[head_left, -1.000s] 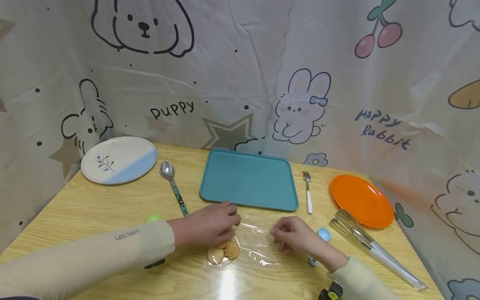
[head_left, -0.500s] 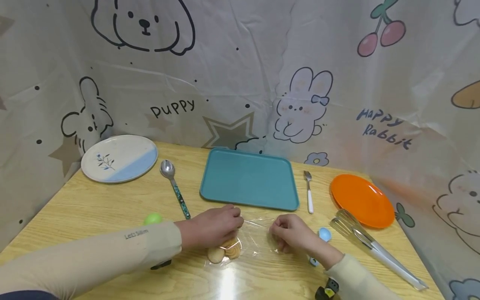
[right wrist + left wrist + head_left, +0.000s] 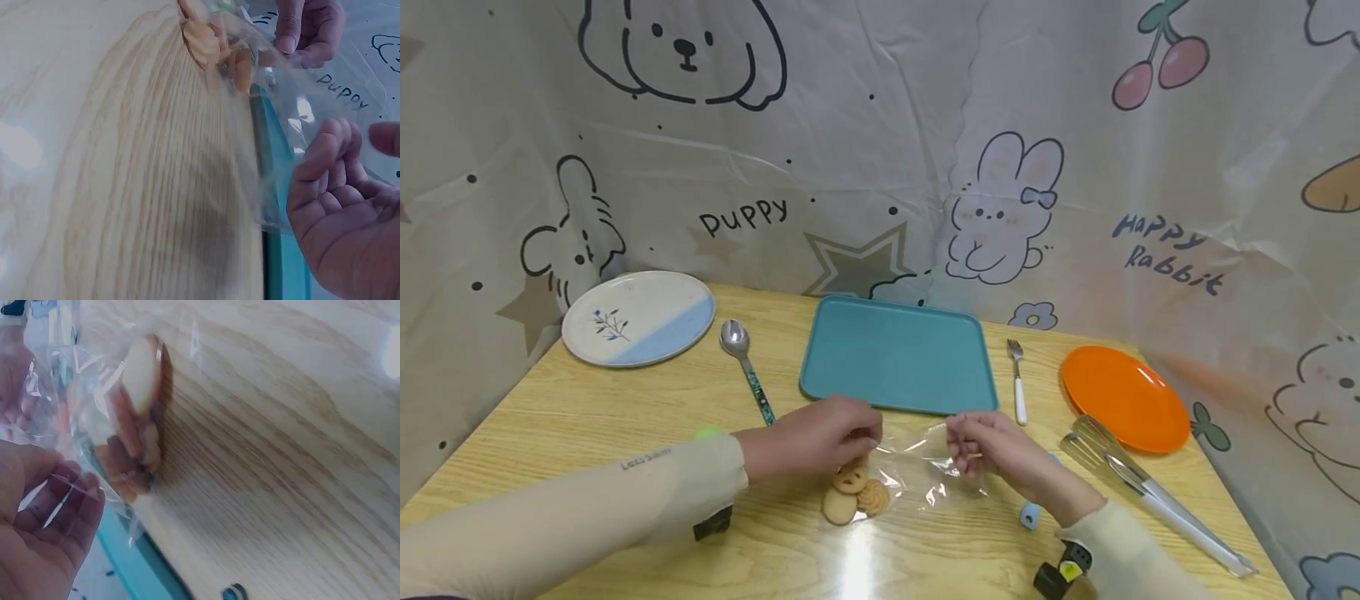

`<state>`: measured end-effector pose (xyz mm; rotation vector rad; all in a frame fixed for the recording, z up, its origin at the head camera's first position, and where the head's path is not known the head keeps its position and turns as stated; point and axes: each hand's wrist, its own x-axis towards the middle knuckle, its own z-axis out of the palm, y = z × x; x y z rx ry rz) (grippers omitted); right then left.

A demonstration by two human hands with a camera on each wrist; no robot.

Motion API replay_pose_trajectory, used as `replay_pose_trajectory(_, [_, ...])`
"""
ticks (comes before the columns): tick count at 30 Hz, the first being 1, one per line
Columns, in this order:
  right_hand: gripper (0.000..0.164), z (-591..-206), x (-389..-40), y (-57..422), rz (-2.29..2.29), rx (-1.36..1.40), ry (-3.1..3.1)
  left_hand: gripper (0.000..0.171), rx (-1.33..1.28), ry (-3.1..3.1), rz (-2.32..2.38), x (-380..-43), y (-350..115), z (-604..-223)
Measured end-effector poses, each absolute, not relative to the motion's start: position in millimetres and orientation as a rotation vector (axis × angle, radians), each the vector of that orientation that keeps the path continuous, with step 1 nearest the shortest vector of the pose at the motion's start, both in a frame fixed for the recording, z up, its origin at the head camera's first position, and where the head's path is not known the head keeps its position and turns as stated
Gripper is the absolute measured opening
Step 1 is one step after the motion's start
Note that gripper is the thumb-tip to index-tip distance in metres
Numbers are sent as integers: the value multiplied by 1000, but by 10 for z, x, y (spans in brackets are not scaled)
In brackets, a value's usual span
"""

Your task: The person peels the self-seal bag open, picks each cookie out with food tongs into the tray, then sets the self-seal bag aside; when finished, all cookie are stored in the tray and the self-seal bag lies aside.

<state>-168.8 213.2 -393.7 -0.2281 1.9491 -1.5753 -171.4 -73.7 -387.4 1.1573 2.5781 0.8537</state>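
Note:
A clear plastic bag [image 3: 934, 473] lies between my two hands, with several cookies [image 3: 856, 497] inside its left part. My left hand [image 3: 820, 439] pinches the bag's film just above the cookies; the left wrist view shows the thumb and fingertips meeting on it. At the bag's right end, my right hand [image 3: 1003, 457] holds the raised edge of the film. Its fingers [image 3: 328, 153] are curled in the right wrist view. Through the film there, the cookies [image 3: 209, 47] show on their edges, tilted.
Behind the hands lies a teal tray [image 3: 898, 354]. A spoon [image 3: 747, 367] and a white-blue plate [image 3: 638, 319] are left; a fork [image 3: 1017, 383], an orange plate [image 3: 1123, 400] and metal tongs [image 3: 1157, 500] right. A light-blue utensil [image 3: 1030, 515] lies partly under the right forearm.
My right hand has risen slightly and moved away from me, lifting the bag's right end. The cookies have shifted slightly right, and more of them shows below my left hand.

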Motion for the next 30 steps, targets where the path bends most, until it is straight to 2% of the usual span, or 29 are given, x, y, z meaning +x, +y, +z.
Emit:
replay_pose_trajectory(4, [46, -3928, -1669, 2176, -1511, -276, 2008, 13, 1152, 2511, 940, -1771, -801, -3887])
replay_pose_trajectory(9, [41, -3955, -1617, 2211, -1395, -354, 2058, 10, 1218, 2532, 932, -1826, -846, -3899])
replay_pose_trajectory(18, [39, -4033, -1507, 2182, -1331, -301, 2091, 11, 1231, 2602, 879, -1858, -833, -3882])
replay_pose_trajectory(24, [49, -4015, -1509, 2172, -1261, -150, 2460, 10, 1261, 2616, 837, -1851, -831, -3871])
replay_pose_trajectory(30, [24, -4030, -1525, 2218, -1182, -287, 2557, 10, 1275, 2620, 803, -1846, -829, -3877])
